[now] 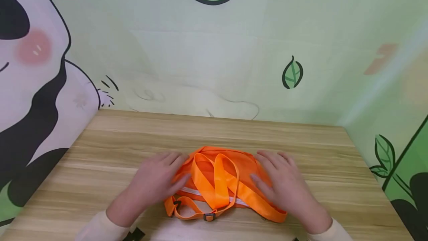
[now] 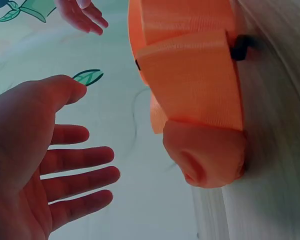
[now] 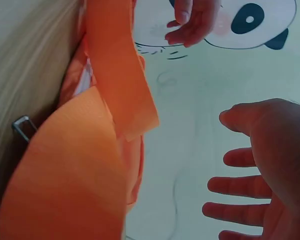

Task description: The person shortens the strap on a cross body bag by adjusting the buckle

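Observation:
An orange fabric bag (image 1: 245, 159) lies on the table between the two hands, its webbing straps (image 1: 221, 181) looped loosely on top. A black buckle (image 1: 209, 217) sits on a strap at the near side, and a pale zipper (image 1: 192, 191) runs along the bag's near part. On the left, my left hand (image 1: 157, 177) hovers beside the bag with fingers extended; the left wrist view shows a gap between this hand and the bag (image 2: 205, 155). My right hand (image 1: 284, 181) is at the opposite side, fingers spread and apart from the strap (image 3: 65, 175) in the right wrist view. Neither hand holds anything.
The wooden table (image 1: 110, 151) carries the bag near its front. Behind it stands a pale green wall (image 1: 160, 58) printed with leaves, and a panda picture (image 1: 33, 96) covers the left side. Another printed panel (image 1: 401, 151) borders the table's right edge.

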Demonstrator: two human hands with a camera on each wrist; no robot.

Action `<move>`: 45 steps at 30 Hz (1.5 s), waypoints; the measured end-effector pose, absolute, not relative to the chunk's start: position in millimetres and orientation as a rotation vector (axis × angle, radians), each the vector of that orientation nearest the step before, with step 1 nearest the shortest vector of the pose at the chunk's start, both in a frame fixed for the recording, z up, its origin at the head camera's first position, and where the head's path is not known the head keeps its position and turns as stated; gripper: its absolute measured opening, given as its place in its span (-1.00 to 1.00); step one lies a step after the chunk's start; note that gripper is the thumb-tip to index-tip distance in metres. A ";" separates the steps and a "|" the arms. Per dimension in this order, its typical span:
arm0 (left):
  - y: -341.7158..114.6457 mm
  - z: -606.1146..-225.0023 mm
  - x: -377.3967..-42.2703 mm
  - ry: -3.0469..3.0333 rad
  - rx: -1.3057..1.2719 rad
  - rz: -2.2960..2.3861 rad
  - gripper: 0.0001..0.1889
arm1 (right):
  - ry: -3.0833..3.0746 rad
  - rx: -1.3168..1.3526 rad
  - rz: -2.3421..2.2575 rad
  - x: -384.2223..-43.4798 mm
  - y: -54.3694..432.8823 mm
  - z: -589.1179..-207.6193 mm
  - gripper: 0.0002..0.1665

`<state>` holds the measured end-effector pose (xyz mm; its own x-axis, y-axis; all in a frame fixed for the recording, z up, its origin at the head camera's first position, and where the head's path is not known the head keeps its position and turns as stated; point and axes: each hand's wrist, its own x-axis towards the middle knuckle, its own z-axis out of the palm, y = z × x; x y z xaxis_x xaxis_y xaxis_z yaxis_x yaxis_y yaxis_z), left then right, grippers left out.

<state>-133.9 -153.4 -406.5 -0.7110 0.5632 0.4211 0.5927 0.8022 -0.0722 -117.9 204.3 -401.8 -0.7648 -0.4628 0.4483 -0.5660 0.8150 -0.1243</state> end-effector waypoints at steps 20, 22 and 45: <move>-149.5 -422.6 -134.1 -2.441 -1.398 -0.231 -0.69 | -2.619 1.101 0.395 -116.1 183.9 -415.2 -0.40; -149.3 -423.7 -133.1 -2.483 -1.422 -0.236 -0.68 | -2.587 1.151 0.410 -116.8 181.5 -417.0 -0.40; -139.0 -437.1 -126.6 -2.680 -1.702 -0.447 -0.73 | -2.435 1.590 0.360 -119.5 166.4 -434.5 -0.54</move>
